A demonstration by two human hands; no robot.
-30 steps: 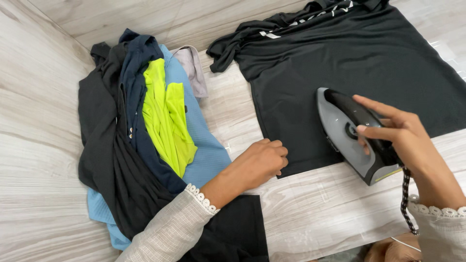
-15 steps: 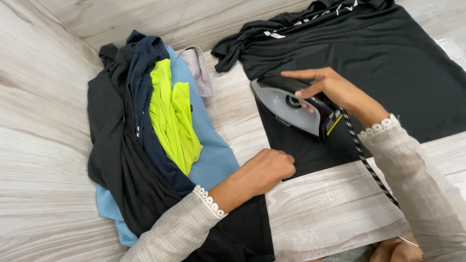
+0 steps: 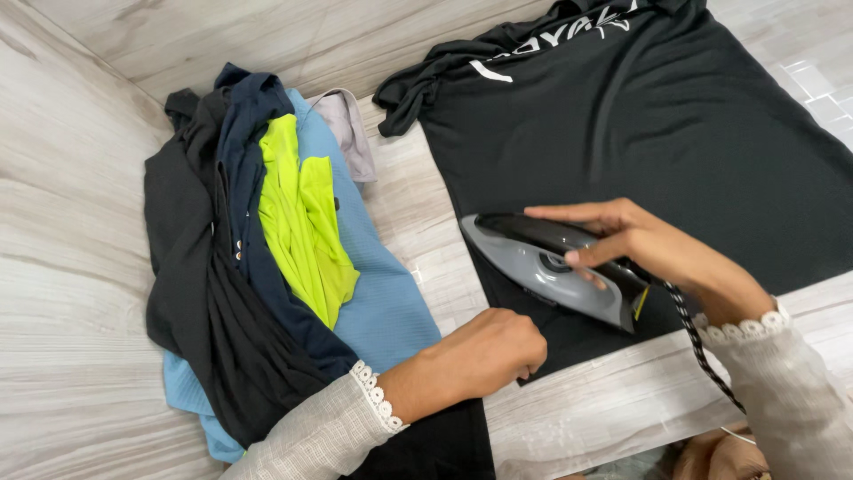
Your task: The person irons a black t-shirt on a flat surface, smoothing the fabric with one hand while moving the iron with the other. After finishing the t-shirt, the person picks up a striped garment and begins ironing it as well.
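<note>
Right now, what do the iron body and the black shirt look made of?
Iron: looks like moulded plastic, glossy black handle over a matte grey shell, going by the sheen; soleplate hidden. The right hand grips it. Black shirt: thin knit, probably synthetic, matte with a fine mesh-like texture. The left hand pins its corner.

I see the iron (image 3: 555, 268) as glossy black and matt grey plastic, its cord (image 3: 702, 351) braided cloth. The black shirt (image 3: 657, 133) looks like matt, fine-knit fabric. The left pile (image 3: 267, 258) is soft cloth; the tabletop (image 3: 80, 222) is smooth, pale wood grain.
</note>
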